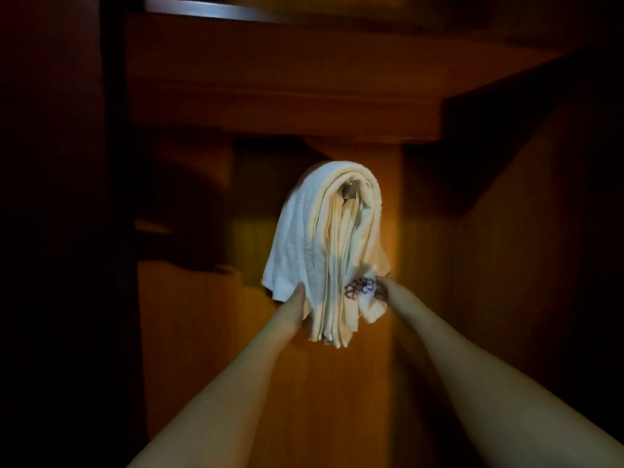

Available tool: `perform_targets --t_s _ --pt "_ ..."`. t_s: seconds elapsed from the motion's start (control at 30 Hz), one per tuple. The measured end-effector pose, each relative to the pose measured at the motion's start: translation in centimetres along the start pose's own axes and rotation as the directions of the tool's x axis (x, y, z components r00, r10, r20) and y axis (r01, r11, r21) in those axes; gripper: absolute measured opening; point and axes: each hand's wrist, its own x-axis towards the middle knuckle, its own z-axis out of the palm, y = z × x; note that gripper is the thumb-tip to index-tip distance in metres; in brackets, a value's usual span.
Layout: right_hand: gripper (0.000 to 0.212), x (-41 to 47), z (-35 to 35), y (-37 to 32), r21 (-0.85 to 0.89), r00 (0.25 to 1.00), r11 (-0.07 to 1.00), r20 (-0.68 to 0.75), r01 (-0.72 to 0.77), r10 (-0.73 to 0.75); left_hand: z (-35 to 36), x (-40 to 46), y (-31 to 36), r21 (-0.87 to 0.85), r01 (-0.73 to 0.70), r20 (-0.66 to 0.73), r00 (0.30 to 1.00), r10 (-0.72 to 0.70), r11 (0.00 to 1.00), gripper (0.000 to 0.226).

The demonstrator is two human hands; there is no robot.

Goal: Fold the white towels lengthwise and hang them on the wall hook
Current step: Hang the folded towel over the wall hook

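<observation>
I see towels [324, 251] draped over the hook [351, 190]; my left hand [297, 300] and right hand [383, 288] seemingly pinch their lower edges.

Honestly nothing readable here. The only marking is a small red and purple looped embroidery [361, 288] low on the white towels [324, 238], more like a flower motif than letters. Too blurry and dim to tell more.

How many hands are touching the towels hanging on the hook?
2. The left hand holds the white terry towels' lower left edge; the right hand holds the embroidered corner at lower right. Fingers are partly hidden.
</observation>
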Motion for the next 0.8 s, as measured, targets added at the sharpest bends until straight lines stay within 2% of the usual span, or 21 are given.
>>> perform_targets --t_s 0.07,0.17,0.23,0.3,0.4,0.5,0.7,0.8 --pt "0.041 -1.0 -0.1 0.9 0.004 1.0 1.0 0.004 -0.021 0.021 0.3 -0.9 -1.0 -0.025 -0.04 0.014 0.999 0.04 0.999 0.067" --pt "0.033 -3.7 -1.1 2.2 -0.126 0.996 0.991 -0.085 -0.039 0.028 -0.1 -1.9 -1.8 -0.036 -0.069 -0.099 0.993 0.066 0.997 0.064" --pt "0.027 -6.3 -1.6 3.0 -0.219 0.992 0.975 -0.126 -0.046 0.019 -0.5 -2.7 -2.7 0.057 -0.059 -0.126 0.99 0.065 0.997 0.066" --pt "0.024 -8.9 -2.0 4.3 -0.33 0.993 0.942 -0.119 -0.064 0.026 -0.8 -4.3 -4.4 0.209 -0.064 -0.096 0.992 0.085 0.976 0.063" --pt "0.043 -13.8 -2.4 7.8 -0.427 0.988 0.893 -0.118 -0.141 0.099 -0.5 -7.8 -7.7 0.502 -0.121 0.001 0.99 0.139 0.856 0.057" --pt "0.049 -20.4 -2.1 12.2 -0.548 0.98 0.814 -0.07 -0.193 0.185 1.0 -11.4 -11.9 0.71 -0.192 0.154 0.981 0.117 0.678 0.058" --pt "0.051 -34.4 -2.1 20.2 -0.779 0.956 0.584 -0.067 -0.228 0.284 4.9 -18.7 -21.9 0.793 -0.41 0.447 0.894 0.028 0.451 0.049" --pt "0.046 -41.6 -3.7 23.5 -0.835 0.928 0.479 -0.096 -0.272 0.359 8.0 -22.3 -27.1 0.774 -0.517 0.57 0.82 -0.047 0.365 0.041"
